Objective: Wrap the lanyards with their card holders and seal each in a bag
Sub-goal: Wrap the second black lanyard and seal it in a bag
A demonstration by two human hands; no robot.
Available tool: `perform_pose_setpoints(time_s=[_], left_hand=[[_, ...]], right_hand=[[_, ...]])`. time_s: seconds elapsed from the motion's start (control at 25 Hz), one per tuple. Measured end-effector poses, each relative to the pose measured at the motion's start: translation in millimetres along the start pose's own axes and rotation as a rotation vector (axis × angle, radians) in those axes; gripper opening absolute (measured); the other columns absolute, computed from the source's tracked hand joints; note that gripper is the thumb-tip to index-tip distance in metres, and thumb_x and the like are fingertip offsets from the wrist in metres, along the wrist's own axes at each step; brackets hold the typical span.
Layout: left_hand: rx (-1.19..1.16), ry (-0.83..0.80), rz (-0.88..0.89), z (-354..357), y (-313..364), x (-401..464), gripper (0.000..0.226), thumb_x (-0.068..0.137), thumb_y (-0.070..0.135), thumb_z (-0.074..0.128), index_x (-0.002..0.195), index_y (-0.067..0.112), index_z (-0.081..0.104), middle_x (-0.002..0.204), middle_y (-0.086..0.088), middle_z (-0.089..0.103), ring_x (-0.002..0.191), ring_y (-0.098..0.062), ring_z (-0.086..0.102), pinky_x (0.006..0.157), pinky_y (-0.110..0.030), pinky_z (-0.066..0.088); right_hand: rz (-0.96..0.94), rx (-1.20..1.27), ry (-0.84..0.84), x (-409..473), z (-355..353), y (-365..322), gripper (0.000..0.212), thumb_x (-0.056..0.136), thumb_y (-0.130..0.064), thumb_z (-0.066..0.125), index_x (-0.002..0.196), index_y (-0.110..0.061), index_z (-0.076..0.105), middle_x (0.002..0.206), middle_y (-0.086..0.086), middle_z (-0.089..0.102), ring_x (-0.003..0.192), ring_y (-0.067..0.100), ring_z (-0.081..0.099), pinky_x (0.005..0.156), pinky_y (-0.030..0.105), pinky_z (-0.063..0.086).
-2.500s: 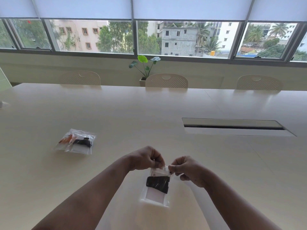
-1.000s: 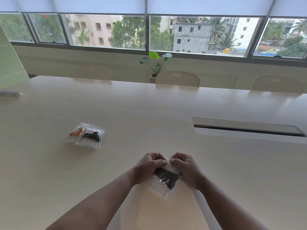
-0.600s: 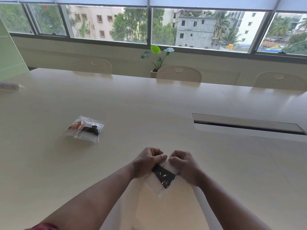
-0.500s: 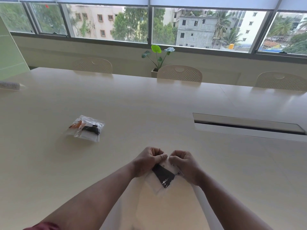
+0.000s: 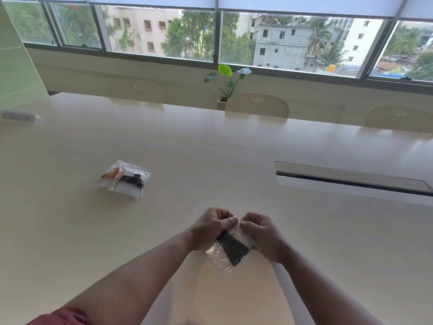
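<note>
A clear plastic bag (image 5: 220,258) hangs tilted just above the table, close to me. Inside it is a white card holder with a black lanyard (image 5: 233,248) wound around it. My left hand (image 5: 210,227) and my right hand (image 5: 263,235) sit side by side with curled fingers, both pinching the bag's top edge. A second clear bag (image 5: 124,179), holding a card holder with black and orange lanyard parts, lies flat on the table to the left.
The long pale table (image 5: 210,148) has a recessed cable slot (image 5: 351,181) at the right. A small clear item (image 5: 18,117) lies at the far left edge. Three chairs (image 5: 257,105) and a potted plant (image 5: 226,85) stand along the far side under the windows.
The bag hung upright from my fingertips 2.5 s ago; since then my hands have closed together over its top and the bag has tilted. The view has shifted slightly.
</note>
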State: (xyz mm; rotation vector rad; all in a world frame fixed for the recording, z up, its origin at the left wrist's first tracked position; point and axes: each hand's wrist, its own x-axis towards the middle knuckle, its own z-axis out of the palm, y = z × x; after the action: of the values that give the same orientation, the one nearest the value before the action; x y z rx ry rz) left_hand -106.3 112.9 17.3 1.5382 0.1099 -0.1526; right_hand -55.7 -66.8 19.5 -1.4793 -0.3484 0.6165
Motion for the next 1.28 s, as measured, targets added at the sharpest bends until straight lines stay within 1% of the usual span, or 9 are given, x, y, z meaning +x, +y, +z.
perform_pose_setpoints(time_s=[0.16,0.28,0.36,0.52,0.64,0.76,0.84,1.04,1.28], left_hand=[[0.003,-0.005,0.000,1.2,-0.5,-1.8,0.019,0.090,0.027,0.070,0.088,0.008,0.071,0.077,-0.009,0.065,0.066,-0.019,0.058,0.059,-0.029,0.049],[0.037,0.015,-0.001,2.3,0.9,-2.5,0.028,0.087,0.029,0.071,0.090,0.001,0.071,0.079,-0.011,0.066,0.070,-0.023,0.059,0.063,-0.033,0.049],[0.057,0.012,-0.001,2.7,1.6,-2.3,0.031,0.088,0.029,0.070,0.092,-0.002,0.070,0.080,-0.012,0.067,0.071,-0.025,0.059,0.064,-0.033,0.049],[0.059,-0.002,-0.011,1.5,1.9,-2.4,0.028,0.096,0.023,0.067,0.097,-0.005,0.068,0.083,-0.015,0.067,0.074,-0.027,0.059,0.065,-0.033,0.049],[0.027,-0.014,-0.025,2.6,4.7,-4.2,0.019,0.093,0.022,0.069,0.090,0.003,0.071,0.081,-0.014,0.065,0.069,-0.024,0.059,0.062,-0.032,0.049],[-0.010,0.000,-0.034,3.6,7.4,-5.2,0.017,0.086,0.027,0.069,0.086,0.010,0.072,0.080,-0.015,0.063,0.070,-0.024,0.057,0.064,-0.033,0.046],[-0.009,0.010,-0.022,3.5,6.5,-5.1,0.016,0.087,0.026,0.070,0.086,0.010,0.071,0.081,-0.015,0.063,0.070,-0.025,0.057,0.064,-0.033,0.047],[0.007,0.015,-0.006,3.2,5.9,-5.2,0.013,0.097,0.013,0.066,0.086,0.008,0.068,0.077,-0.012,0.062,0.063,-0.018,0.056,0.058,-0.029,0.047],[0.045,0.023,-0.007,3.8,9.8,-6.3,0.010,0.091,0.017,0.067,0.084,0.010,0.067,0.077,-0.012,0.059,0.068,-0.024,0.053,0.064,-0.034,0.044]], right_hand=[[0.032,0.025,-0.040,-0.5,-2.4,-2.6,0.024,0.090,0.002,0.061,0.069,-0.010,0.058,0.061,0.008,0.049,0.047,0.017,0.043,0.042,0.023,0.036],[0.037,0.010,-0.082,-1.4,-3.2,-6.1,0.011,0.079,-0.008,0.066,0.071,-0.007,0.059,0.064,0.010,0.050,0.051,0.018,0.043,0.044,0.025,0.035],[0.036,-0.019,-0.071,-1.5,-3.7,-5.4,0.008,0.076,-0.010,0.066,0.071,-0.007,0.060,0.065,0.011,0.049,0.053,0.019,0.042,0.049,0.028,0.033],[0.009,-0.032,-0.038,0.2,-5.6,2.0,0.017,0.089,-0.009,0.065,0.072,-0.008,0.062,0.070,0.013,0.050,0.058,0.021,0.042,0.053,0.030,0.033],[-0.005,-0.031,-0.046,0.2,-4.5,2.4,0.014,0.082,-0.018,0.066,0.071,-0.011,0.061,0.066,0.010,0.051,0.056,0.017,0.043,0.050,0.028,0.034],[-0.021,-0.030,-0.052,0.9,-5.8,2.4,0.018,0.088,-0.011,0.066,0.071,-0.011,0.061,0.064,0.007,0.051,0.056,0.015,0.043,0.049,0.026,0.035],[-0.017,-0.032,-0.057,0.7,-7.1,3.1,0.024,0.094,-0.004,0.061,0.072,-0.011,0.060,0.064,0.006,0.052,0.057,0.015,0.044,0.049,0.025,0.036],[-0.029,-0.058,-0.042,-1.1,-4.8,1.2,0.014,0.082,-0.018,0.064,0.069,-0.011,0.061,0.064,0.009,0.050,0.055,0.015,0.042,0.050,0.027,0.033],[-0.033,-0.089,-0.050,-0.9,-2.6,1.7,0.014,0.081,-0.019,0.065,0.070,-0.011,0.062,0.063,0.005,0.051,0.054,0.012,0.042,0.049,0.024,0.035]])
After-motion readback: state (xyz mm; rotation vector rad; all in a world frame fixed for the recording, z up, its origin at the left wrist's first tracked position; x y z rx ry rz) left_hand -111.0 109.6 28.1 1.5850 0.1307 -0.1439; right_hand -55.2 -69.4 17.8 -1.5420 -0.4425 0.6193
